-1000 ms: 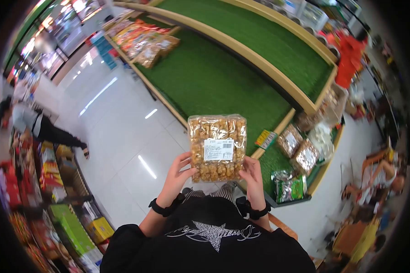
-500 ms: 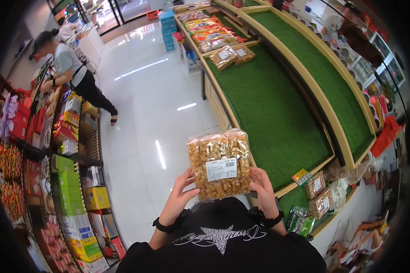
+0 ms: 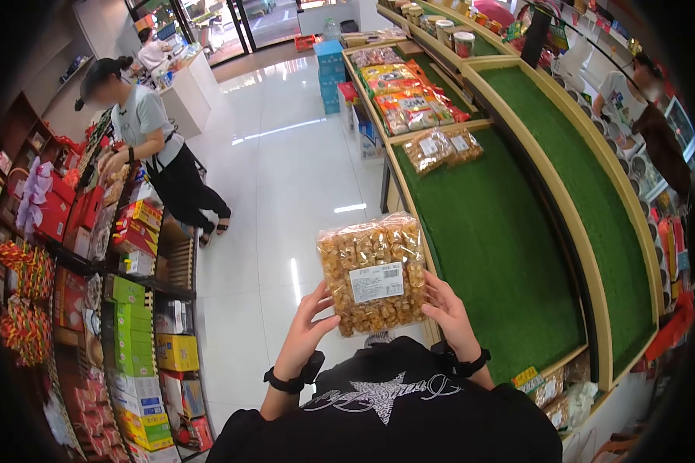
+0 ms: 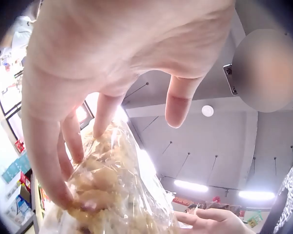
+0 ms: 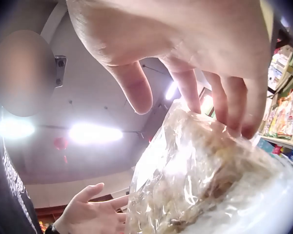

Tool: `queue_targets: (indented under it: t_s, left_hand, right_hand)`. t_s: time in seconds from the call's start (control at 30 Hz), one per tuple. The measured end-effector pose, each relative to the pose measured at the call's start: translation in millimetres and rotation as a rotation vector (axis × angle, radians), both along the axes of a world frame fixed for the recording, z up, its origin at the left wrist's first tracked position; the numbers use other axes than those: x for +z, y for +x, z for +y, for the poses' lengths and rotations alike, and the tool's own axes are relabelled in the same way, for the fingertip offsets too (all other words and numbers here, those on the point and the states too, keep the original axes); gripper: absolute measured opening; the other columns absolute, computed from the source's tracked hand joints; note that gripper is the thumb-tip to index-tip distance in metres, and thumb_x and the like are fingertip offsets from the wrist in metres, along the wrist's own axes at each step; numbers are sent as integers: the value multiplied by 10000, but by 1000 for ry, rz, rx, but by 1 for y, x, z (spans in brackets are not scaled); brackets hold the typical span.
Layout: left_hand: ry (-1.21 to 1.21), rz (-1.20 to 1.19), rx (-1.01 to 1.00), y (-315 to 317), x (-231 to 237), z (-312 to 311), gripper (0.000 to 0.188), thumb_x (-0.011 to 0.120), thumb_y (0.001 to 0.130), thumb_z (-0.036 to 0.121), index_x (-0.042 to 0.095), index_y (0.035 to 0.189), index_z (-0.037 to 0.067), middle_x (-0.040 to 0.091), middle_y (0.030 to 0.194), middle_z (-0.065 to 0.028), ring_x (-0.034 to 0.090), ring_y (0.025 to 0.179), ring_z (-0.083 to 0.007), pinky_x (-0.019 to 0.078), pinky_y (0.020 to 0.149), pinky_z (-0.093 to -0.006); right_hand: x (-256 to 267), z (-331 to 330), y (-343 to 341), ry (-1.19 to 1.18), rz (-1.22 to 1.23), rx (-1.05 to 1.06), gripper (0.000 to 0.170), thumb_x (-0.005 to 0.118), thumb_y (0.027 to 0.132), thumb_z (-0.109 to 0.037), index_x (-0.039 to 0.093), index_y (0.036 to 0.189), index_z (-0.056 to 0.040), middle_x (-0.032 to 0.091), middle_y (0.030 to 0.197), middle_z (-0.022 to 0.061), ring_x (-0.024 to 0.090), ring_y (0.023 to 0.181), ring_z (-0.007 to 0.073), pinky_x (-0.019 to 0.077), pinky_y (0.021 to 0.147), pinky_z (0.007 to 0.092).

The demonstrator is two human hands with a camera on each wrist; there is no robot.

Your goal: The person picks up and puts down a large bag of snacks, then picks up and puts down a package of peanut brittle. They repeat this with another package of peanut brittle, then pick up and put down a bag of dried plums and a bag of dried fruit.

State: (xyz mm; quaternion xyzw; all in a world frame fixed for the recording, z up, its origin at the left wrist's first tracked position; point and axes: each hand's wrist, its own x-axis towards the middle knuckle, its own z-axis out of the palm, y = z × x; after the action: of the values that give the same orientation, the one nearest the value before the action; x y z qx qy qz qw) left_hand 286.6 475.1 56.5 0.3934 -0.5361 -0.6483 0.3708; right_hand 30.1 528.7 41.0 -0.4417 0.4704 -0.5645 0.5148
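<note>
A clear-wrapped package of brown, lumpy pieces [image 3: 363, 251] with a white label is held upright in front of the chest in the head view. My left hand [image 3: 307, 330] grips its left lower edge, and my right hand [image 3: 451, 318] grips the right lower edge. In the left wrist view the left fingers [image 4: 68, 141] curve behind the package [image 4: 100, 183], with the thumb standing off it. The right wrist view shows the right fingers [image 5: 229, 102] bent over the wrapper [image 5: 200, 170], thumb also apart.
A green-lined display stand [image 3: 494, 239] is at the right, carrying two nut-like packs [image 3: 428, 150] and colourful bags [image 3: 409, 108]. Boxed goods [image 3: 131, 332] fill shelves at the left, where a person [image 3: 150, 139] stands. Tiled floor [image 3: 266, 193] runs between them.
The view has swung to the right and up, bringing the stand's far end and the standing person further into sight. Both hands still hold the package, its label facing the camera.
</note>
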Motion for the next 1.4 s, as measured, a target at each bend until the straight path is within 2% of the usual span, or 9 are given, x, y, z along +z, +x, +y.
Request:
queue_targets:
  t_s: [0.17,0.27,0.43,0.57,0.63,0.8,0.9,1.03,1.4]
  left_hand:
    - [3,57,139,-11,10,-52,590,554,771,83,295,1301,71,367,1209,-103,380,1128,-249,356,908,-337]
    - [78,162,199,-16,-9,-66,600,542,760,71,289,1304,64,341,1255,-107,362,1144,-256,323,936,-348]
    - [180,161,188,-27,-16,-105,621,544,748,90,278,1309,60,319,1286,-117,328,1170,-257,296,954,-357]
    - [138,95,53,-31,-14,-157,618,547,757,118,276,1310,64,313,1274,-112,315,1176,-256,292,959,-367]
    - [114,77,-7,-33,-11,-188,613,546,761,122,278,1309,65,313,1267,-110,312,1178,-256,293,959,-370]
    - [44,25,-180,-31,5,-265,605,535,776,124,263,1314,73,329,1224,-98,307,1183,-257,303,957,-371]
    - [2,-22,-256,-27,17,-307,608,539,778,115,257,1315,73,329,1208,-91,303,1185,-253,307,955,-376]
    - [-12,-66,-333,-28,13,-352,610,546,775,90,260,1313,73,319,1202,-87,295,1190,-245,317,951,-376]
    - [87,-114,-600,-86,-8,-419,648,570,781,109,220,1325,67,286,1195,-93,292,1178,-233,355,912,-348]
  right_hand:
    - [20,-71,-23,-27,248,208,528,534,784,-113,343,1271,-41,380,1244,108,374,1149,206,303,934,339]
    - [25,-90,-25,3,287,256,531,535,787,-121,339,1275,-45,384,1248,104,364,1153,196,305,929,346]
    - [12,-110,-26,97,237,188,561,537,778,-90,308,1286,-24,372,1275,112,370,1166,194,308,942,320]
    - [3,-132,-27,150,234,103,570,537,776,-101,300,1288,-19,374,1279,119,366,1170,200,306,942,325]
    - [2,-150,-27,151,230,73,560,547,783,-154,321,1285,-52,349,1304,124,353,1178,228,307,933,368]
    - [6,-199,-14,101,248,-57,567,553,773,-130,322,1283,-45,362,1298,120,362,1175,228,315,924,361]
    - [6,-228,0,94,154,-173,558,550,770,-122,333,1278,-46,370,1293,117,369,1170,221,321,918,356]
    - [0,-255,19,105,144,-276,537,547,772,-118,353,1265,-36,382,1286,112,384,1157,207,326,914,355]
    - [-5,-278,4,250,132,-478,526,540,783,-90,340,1262,-6,426,1241,132,438,1108,193,357,885,308]
